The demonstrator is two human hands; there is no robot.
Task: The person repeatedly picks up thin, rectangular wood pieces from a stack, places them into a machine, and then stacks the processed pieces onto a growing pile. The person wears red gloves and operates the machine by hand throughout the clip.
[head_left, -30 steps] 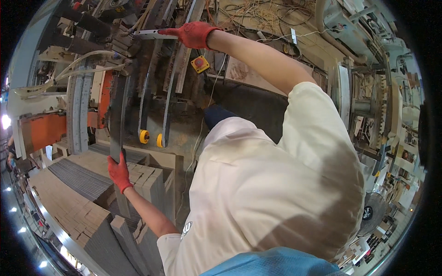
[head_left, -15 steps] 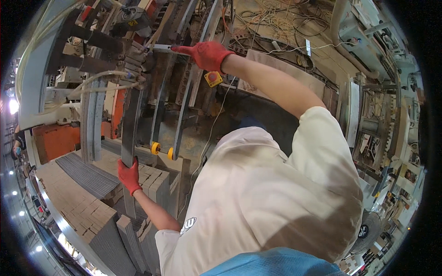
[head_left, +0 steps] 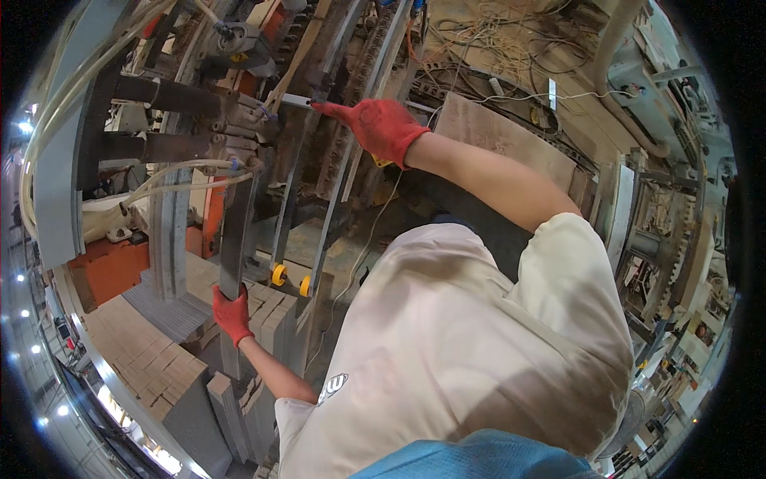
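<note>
Minding the stacked boards [head_left: 140, 351] at left should help the left hand [head_left: 231, 314], gripping the dark metal bar [head_left: 234, 243] low down, hold it steady. Farther right, the pale metal strip [head_left: 297, 100] meets the right hand [head_left: 381, 128]; whether gripped, I cannot tell.

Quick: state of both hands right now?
Left hand: closed on the long grey strip.
Right hand: one finger extended to the pale bar; whether it grips anything cannot be told.
</note>
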